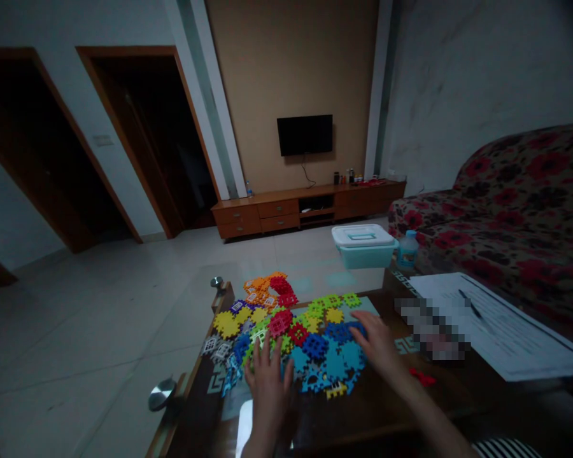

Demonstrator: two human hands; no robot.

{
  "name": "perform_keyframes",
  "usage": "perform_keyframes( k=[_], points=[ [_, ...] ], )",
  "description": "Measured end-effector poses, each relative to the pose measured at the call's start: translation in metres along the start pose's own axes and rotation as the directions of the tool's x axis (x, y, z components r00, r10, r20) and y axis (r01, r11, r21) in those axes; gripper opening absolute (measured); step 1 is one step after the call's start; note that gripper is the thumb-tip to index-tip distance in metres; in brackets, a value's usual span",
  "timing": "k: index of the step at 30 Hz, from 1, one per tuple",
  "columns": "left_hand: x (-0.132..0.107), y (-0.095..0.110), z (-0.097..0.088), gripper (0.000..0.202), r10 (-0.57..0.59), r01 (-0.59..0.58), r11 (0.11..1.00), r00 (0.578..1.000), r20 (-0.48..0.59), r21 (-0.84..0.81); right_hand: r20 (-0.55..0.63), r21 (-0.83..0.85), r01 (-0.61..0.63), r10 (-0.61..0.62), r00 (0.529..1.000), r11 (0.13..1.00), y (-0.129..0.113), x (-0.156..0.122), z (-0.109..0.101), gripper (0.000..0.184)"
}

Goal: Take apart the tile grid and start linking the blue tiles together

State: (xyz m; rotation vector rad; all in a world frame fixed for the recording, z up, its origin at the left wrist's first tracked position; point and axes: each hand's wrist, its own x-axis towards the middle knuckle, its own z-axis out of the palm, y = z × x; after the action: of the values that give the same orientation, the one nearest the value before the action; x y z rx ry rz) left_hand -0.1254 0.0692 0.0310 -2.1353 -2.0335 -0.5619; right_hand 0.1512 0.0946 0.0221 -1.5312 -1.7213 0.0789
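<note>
A heap of flat interlocking plastic tiles [286, 324] in orange, yellow, green, red, blue and white covers the middle of a dark glass-topped table [363, 407]. My left hand [268, 376] lies on the near edge of the heap with fingers stretched out over green and blue tiles. At the heap's right side my right hand [378, 340] rests flat on blue tiles, fingers apart. Neither hand grips a tile. One small red piece [423, 378] lies alone on the table to the right of my right hand.
A printed sheet of paper with a pen [499, 321] lies on the table's right end. A teal box with a white lid [364, 245] and a water bottle [407, 249] stand beyond the table. A floral sofa [506, 203] fills the right; a TV cabinet [305, 207] stands at the far wall.
</note>
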Motion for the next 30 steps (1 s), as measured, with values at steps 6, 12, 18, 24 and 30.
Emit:
perform_keyframes(
  k=[6,12,18,24,30],
  points=[
    [-0.03,0.041,0.019,0.068,0.256,-0.246,0.966,0.954,0.156,-0.081,-0.25,-0.333,-0.267,0.188,0.95,0.905,0.073,-0.087,-0.007,0.058],
    [-0.011,0.03,0.009,0.053,0.021,-0.036,0.99,0.994,0.109,0.133,-0.079,-0.333,-0.298,0.288,0.954,0.895,-0.002,-0.032,0.064,0.04],
    [0.0,0.002,0.004,0.043,-0.145,0.122,0.962,0.987,0.076,0.246,0.009,-0.177,-0.279,0.285,0.958,0.944,-0.074,0.011,0.119,0.033],
    [0.009,-0.022,0.011,0.039,-0.067,0.062,0.981,0.997,0.023,0.184,0.098,0.096,-0.099,0.089,0.991,0.99,-0.104,0.026,0.131,0.031],
    [0.002,-0.042,-0.001,0.035,-0.122,0.144,0.967,0.986,-0.116,0.208,0.11,0.062,-0.057,0.05,0.993,0.996,-0.055,0.06,0.076,0.029]
  ],
)
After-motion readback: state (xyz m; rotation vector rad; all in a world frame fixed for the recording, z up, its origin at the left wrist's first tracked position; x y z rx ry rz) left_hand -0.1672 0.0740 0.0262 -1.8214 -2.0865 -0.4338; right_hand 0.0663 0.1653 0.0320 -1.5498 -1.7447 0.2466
